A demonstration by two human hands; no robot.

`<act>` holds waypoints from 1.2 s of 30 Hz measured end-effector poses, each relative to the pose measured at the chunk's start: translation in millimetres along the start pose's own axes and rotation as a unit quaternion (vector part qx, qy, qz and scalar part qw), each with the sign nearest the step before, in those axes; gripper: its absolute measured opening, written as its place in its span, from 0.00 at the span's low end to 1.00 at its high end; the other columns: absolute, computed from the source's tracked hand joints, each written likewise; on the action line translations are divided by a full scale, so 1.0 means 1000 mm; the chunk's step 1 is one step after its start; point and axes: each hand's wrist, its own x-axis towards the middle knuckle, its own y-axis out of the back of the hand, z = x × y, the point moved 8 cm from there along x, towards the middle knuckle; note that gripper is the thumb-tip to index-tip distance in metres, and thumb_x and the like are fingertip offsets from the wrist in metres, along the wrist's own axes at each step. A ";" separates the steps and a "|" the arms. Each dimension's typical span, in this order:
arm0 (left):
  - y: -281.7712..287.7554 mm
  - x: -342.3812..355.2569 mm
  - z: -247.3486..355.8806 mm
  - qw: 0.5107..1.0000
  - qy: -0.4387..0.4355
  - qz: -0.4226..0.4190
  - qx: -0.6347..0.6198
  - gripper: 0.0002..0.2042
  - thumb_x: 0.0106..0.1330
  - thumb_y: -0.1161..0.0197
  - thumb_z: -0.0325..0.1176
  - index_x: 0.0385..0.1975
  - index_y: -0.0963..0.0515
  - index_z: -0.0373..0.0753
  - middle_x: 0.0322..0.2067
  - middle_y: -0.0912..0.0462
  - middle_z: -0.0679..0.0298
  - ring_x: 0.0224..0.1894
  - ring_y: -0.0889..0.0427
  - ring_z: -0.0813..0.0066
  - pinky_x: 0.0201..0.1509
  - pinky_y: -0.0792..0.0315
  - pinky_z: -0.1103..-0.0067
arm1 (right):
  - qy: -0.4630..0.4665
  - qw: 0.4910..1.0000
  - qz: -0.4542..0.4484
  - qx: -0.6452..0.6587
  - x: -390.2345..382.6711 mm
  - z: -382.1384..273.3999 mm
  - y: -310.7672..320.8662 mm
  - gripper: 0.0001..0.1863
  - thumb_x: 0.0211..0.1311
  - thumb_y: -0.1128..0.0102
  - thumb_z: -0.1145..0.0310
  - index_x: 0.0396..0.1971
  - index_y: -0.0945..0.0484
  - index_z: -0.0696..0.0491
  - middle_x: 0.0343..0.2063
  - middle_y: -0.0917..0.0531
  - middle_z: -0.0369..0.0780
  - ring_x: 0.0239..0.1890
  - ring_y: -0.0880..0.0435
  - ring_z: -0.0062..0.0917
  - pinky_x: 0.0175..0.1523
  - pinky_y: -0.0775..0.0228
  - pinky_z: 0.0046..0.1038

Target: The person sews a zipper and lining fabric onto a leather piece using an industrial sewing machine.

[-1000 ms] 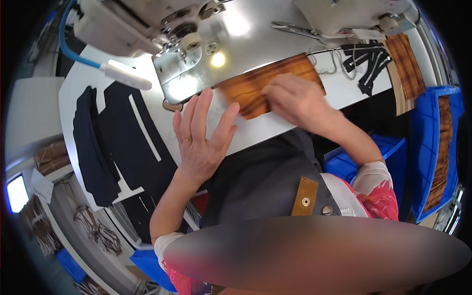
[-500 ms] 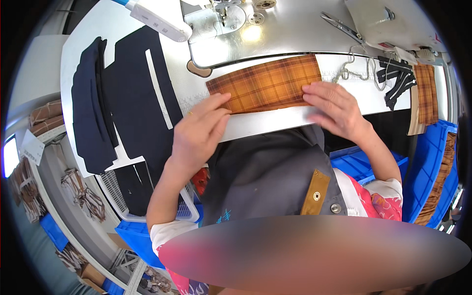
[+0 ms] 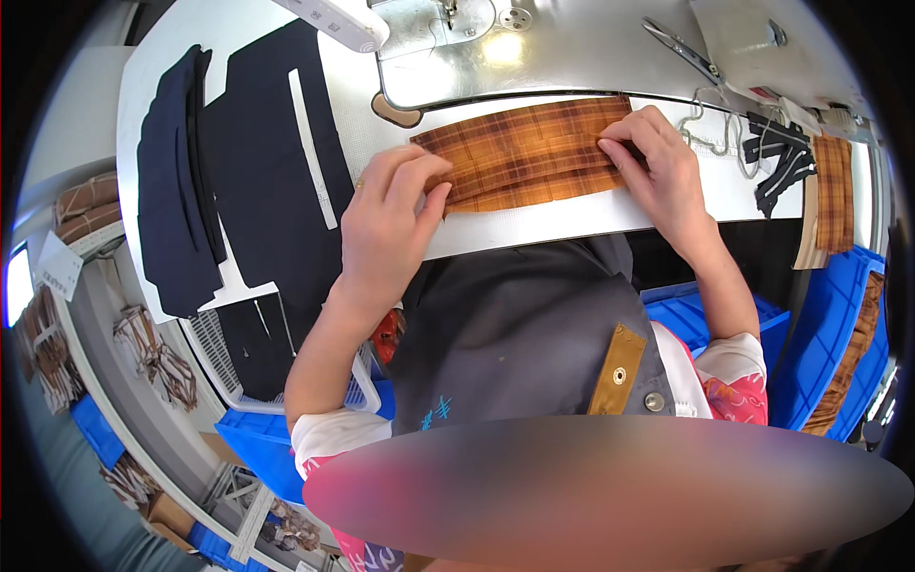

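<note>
A brown-orange plaid fabric piece (image 3: 534, 143) lies lengthwise on the white table, with a fold running along its near half and a strip showing below the fold. At its left end my left hand (image 3: 389, 205) has curled fingers and thumb closing on the cloth's fold. My right hand (image 3: 662, 176) pinches the right end between thumb and fingertips. The cloth between my hands stays on the table.
Dark fabric pieces (image 3: 253, 162) lie at left with a narrow white strip (image 3: 313, 148). Ahead is a sewing machine bed (image 3: 562, 57), with scissors (image 3: 681, 50) on it. Black zippers (image 3: 777, 157) and plaid pieces (image 3: 832, 195) are at right. Blue bins (image 3: 810, 334) stand below.
The plaid fabric was lying flat; now its near part is folded over lengthwise. My right hand has gone from flat, spread fingers to a pinch at the right end. The view has shifted slightly.
</note>
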 end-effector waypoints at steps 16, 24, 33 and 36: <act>-0.018 -0.055 0.026 0.914 -0.178 -0.072 0.358 0.24 0.61 0.35 0.48 0.53 0.21 0.42 0.55 0.22 0.72 0.60 0.27 0.66 0.71 0.77 0.46 | 0.045 0.976 -0.138 -0.160 -0.052 -0.010 -0.021 0.48 0.52 0.37 0.42 0.69 0.41 0.52 0.70 0.40 0.41 0.72 0.42 0.35 0.72 0.52 0.43; -0.029 -0.013 0.024 0.854 -0.136 -0.010 0.501 0.22 0.64 0.38 0.53 0.48 0.20 0.41 0.51 0.22 0.67 0.60 0.28 0.57 0.69 0.80 0.43 | 0.198 0.969 0.075 -0.129 -0.092 -0.043 -0.013 0.12 0.48 0.38 0.68 0.36 0.19 0.42 0.36 0.22 0.29 0.48 0.22 0.23 0.66 0.48 0.45; -0.046 0.007 0.006 0.895 -0.111 -0.050 0.429 0.24 0.68 0.40 0.42 0.63 0.30 0.46 0.65 0.30 0.71 0.72 0.42 0.65 0.71 0.66 0.47 | 0.060 0.928 0.036 -0.366 -0.091 0.035 0.086 0.04 0.47 0.37 0.68 0.25 0.21 0.46 0.27 0.21 0.37 0.34 0.20 0.33 0.35 0.30 0.33; -0.046 0.030 0.003 0.919 -0.108 -0.114 0.361 0.22 0.69 0.41 0.42 0.62 0.28 0.44 0.67 0.33 0.70 0.72 0.44 0.62 0.71 0.70 0.47 | -0.110 0.904 0.104 -0.400 -0.105 0.150 0.203 0.14 0.55 0.40 0.76 0.43 0.19 0.56 0.34 0.18 0.41 0.39 0.20 0.39 0.45 0.27 0.36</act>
